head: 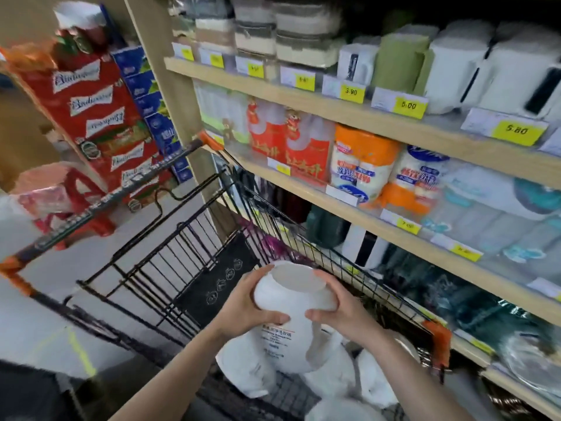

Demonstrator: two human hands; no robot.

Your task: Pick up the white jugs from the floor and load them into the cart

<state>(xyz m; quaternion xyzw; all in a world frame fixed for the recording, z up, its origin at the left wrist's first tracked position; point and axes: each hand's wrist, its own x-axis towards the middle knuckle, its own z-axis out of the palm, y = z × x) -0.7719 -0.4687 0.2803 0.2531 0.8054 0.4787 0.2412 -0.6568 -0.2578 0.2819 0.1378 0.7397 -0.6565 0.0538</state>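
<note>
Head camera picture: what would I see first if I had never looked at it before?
First you would see the white jug in the lower middle, gripped by the left hand and the right hand over the black wire cart, where more white jugs already lie. Next come the yellow price tags on the wooden shelves at right, and the tall stack of red boxes at left.

Both hands hold white jug [291, 311] above black wire cart [170, 268]: left hand [246, 302] grips its left side, right hand [337, 302] its right. More white jugs [252, 369] lie inside cart below. Wooden shelves [364, 117] with yellow price tags stand right of cart; red boxes [100, 117] beyond cart handle.
</note>
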